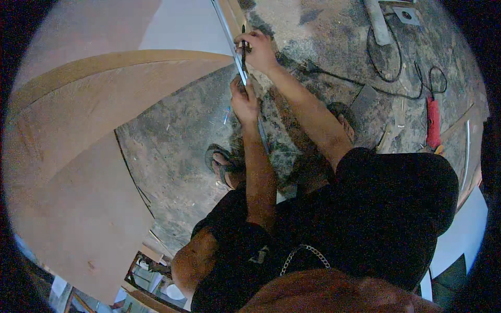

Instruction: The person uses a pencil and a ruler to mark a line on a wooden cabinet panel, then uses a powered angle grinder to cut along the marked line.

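Grasping a silver strip (223, 26) in the left hand (244, 103), partly hidden there, cut off above, beside a pale panel (190, 26), clutching a dark tool (243, 55), too blurred to identify, in the right hand (260, 48)

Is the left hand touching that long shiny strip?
Touching: the head view shows the left hand gripping the shiny strip near its fingertips.
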Tool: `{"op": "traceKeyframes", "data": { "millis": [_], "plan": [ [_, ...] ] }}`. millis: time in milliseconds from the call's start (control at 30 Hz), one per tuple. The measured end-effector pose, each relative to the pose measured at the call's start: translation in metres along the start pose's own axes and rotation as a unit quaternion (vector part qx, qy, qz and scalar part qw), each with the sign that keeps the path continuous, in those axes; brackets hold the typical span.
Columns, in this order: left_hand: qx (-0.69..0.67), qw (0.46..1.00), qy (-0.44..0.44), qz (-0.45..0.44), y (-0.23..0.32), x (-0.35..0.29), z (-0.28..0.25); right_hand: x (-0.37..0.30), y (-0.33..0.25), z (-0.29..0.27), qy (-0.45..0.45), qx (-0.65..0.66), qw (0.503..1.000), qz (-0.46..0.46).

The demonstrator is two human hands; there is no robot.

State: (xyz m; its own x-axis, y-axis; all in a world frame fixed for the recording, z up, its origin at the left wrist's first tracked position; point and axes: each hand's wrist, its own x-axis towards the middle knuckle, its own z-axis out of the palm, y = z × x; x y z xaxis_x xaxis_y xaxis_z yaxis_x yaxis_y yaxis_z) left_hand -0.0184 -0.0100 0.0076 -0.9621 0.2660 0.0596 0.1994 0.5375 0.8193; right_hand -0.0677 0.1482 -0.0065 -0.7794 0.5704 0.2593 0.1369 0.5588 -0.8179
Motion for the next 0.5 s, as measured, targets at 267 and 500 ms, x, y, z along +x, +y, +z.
{"op": "traceKeyframes", "data": {
  "millis": [267,500],
  "plan": [
    [0.063,0.996,-0.036,-0.059,-0.005,0.008,0.012,-0.004,0.009,-0.002,0.054,0.049,0.997,0.0],
    [0.12,0.993,-0.009,-0.013,-0.011,0.012,0.015,-0.005,0.001,-0.007,0.03,0.014,0.999,0.017]
  ]
}}
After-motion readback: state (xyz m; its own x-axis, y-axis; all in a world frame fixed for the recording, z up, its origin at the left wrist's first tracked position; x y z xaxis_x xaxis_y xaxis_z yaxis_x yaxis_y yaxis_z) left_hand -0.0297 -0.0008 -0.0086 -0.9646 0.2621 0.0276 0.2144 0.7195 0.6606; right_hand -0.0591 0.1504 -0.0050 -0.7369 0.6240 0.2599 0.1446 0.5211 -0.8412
